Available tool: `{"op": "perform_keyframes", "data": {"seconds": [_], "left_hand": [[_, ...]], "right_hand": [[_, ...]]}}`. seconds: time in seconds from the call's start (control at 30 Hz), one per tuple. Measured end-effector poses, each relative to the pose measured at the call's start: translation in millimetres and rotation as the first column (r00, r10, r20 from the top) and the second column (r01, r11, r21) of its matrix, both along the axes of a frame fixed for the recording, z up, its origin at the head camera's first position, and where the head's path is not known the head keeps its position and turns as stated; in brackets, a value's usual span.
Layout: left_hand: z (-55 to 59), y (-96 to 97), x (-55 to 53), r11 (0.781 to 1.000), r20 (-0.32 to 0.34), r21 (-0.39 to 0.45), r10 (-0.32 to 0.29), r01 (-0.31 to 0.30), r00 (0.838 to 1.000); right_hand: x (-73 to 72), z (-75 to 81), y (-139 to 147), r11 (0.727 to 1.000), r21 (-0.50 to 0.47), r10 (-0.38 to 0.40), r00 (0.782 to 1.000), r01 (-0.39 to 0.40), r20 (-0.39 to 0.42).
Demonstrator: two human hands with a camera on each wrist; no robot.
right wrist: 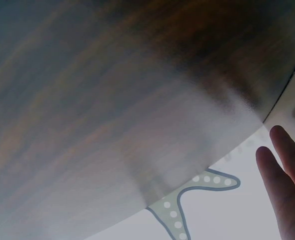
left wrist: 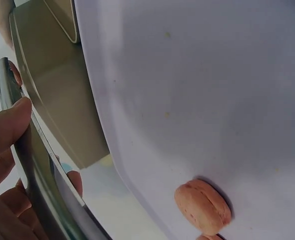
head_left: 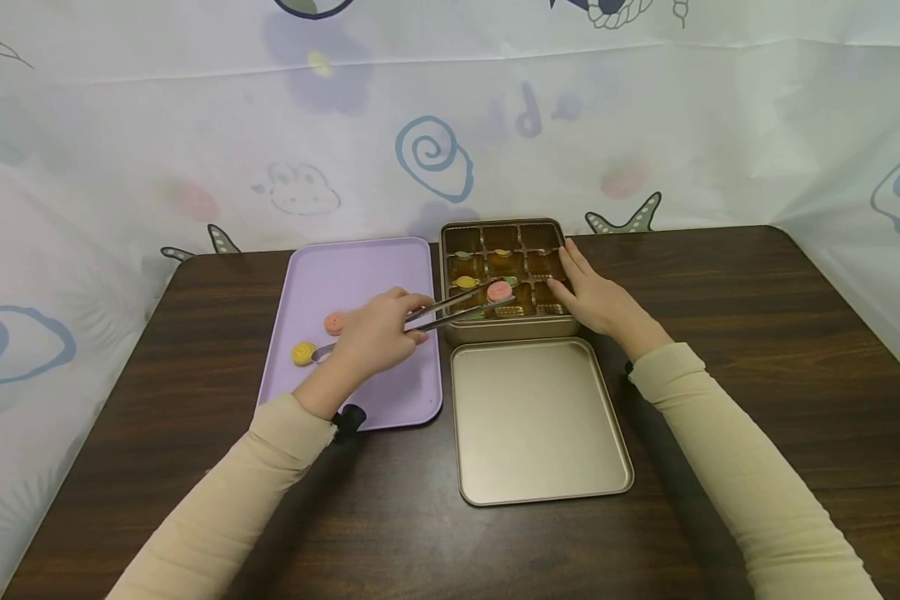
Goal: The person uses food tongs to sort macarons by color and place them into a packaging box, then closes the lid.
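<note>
My left hand [head_left: 381, 335] grips metal tongs [head_left: 441, 317], whose tips pinch a pink macaron [head_left: 499, 291] above a gold tin box [head_left: 510, 332]. A divided brown insert fills the box; yellow and green macarons sit in some compartments. With its fingers extended, my right hand [head_left: 600, 302] rests on the box's right rim. Below the left hand lies a lilac tray [head_left: 360, 267] bearing another pink macaron [head_left: 334, 322] and a yellow macaron [head_left: 303, 353]. A pink macaron [left wrist: 202, 206] on the tray also shows in the left wrist view, with part of another below it.
A flat gold lid [head_left: 542, 421] lies on the dark wooden table [head_left: 727, 317], in front of the box. Behind the table hangs a white patterned cloth [head_left: 532, 142]. The tray's right edge stands close beside the box.
</note>
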State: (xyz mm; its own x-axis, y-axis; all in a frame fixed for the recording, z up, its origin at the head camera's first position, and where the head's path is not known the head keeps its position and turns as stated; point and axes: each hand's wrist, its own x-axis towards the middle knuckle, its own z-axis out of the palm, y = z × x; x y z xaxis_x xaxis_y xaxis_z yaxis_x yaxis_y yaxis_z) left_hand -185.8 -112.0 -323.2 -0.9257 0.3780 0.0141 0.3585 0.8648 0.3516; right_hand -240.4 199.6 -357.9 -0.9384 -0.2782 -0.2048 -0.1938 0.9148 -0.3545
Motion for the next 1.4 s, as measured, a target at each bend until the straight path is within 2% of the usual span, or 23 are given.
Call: {"op": "perform_keyframes", "data": {"seconds": [0.23, 0.8, 1.4], "left_hand": [[0.6, 5.2, 1.9, 1.0, 0.017, -0.023, 0.005, -0.004, 1.0], [0.1, 10.4, 0.5, 0.998, 0.005, -0.057, -0.009, 0.009, 1.0], [1.9, 10.6, 1.4, 0.999, 0.051, -0.042, 0.001, 0.001, 0.999]], "right_hand": [[1.3, 0.7, -0.2, 1.0, 0.003, 0.0, 1.0, 0.0, -0.003], [0.5, 0.0, 0.2, 1.0, 0.002, -0.002, 1.0, 0.002, -0.001], [-1.2, -1.1, -0.2, 1.0, 0.008, 0.0, 1.0, 0.0, 0.003]]}}
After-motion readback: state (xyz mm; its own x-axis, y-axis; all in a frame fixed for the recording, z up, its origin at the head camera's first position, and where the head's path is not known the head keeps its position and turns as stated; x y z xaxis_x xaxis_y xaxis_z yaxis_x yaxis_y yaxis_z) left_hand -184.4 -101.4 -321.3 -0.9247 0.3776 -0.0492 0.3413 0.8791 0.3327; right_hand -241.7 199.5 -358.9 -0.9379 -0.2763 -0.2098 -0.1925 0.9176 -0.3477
